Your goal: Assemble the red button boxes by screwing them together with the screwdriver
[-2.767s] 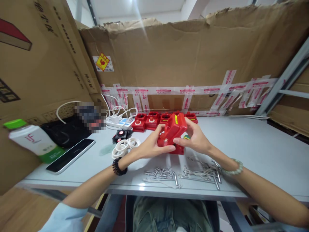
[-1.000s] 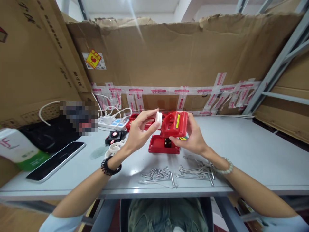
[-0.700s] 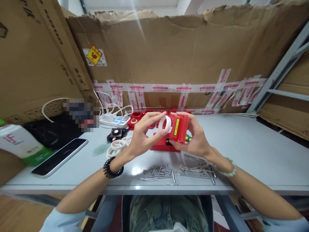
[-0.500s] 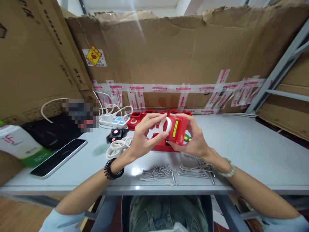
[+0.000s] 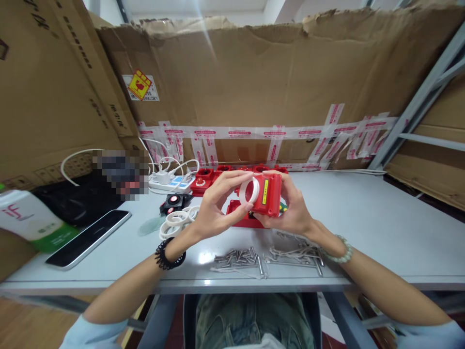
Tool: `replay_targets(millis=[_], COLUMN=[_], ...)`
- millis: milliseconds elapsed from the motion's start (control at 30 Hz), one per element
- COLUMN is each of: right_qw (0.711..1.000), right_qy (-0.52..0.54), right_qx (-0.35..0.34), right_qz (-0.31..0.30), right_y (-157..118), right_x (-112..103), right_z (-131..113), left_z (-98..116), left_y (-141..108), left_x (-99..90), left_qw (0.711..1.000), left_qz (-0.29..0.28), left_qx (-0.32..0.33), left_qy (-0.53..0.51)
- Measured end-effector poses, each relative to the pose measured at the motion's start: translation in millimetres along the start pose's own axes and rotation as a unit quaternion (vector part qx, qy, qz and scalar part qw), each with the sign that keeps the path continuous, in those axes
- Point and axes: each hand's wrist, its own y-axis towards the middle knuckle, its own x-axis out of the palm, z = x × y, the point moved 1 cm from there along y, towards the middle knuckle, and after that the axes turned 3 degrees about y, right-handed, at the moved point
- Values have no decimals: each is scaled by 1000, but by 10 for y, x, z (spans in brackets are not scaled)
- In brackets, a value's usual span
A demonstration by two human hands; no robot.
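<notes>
Between thumb and fingers my left hand (image 5: 218, 206) pinches a white ring (image 5: 255, 190), held against the round end of a red housing. My right hand (image 5: 292, 206) grips that red housing (image 5: 273, 196), which has a yellow label on its side and is raised above the table. Whether the ring is seated on the housing I cannot tell. Below it lies another red housing part (image 5: 238, 220), partly hidden by my hands. Several loose white rings (image 5: 170, 229) lie beside my left forearm.
Several screws (image 5: 236, 258) and metal pieces (image 5: 298, 254) lie near the front edge. Red housings (image 5: 199, 186) stand at the back by a power strip (image 5: 170, 184). At left are a phone (image 5: 90, 238), a bottle (image 5: 32, 218) and black round parts (image 5: 173, 201). Cardboard (image 5: 232, 87) walls the back.
The red housing has turned slightly in my hands, and its label stands more upright. The white ring stays against it in my left hand.
</notes>
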Motion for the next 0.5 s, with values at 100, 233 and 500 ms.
replay_targets(millis=[100,233,500], right_qw=[1000,1000,1000], right_qy=[-2,-13,-22], right_qx=[4,-1,1], right_qz=[-3,-6,-3], right_y=[3,1,-6], right_x=[-5,-2,-11], right_z=[0,-4,15], left_z=[27,23,31], left_y=[21,24,37], left_x=[2,-10,-108], left_qw=[999,999,994], left_qz=[-11,-19,-59], left_qx=[0,-33,-74], left_qy=[-31,-28,59])
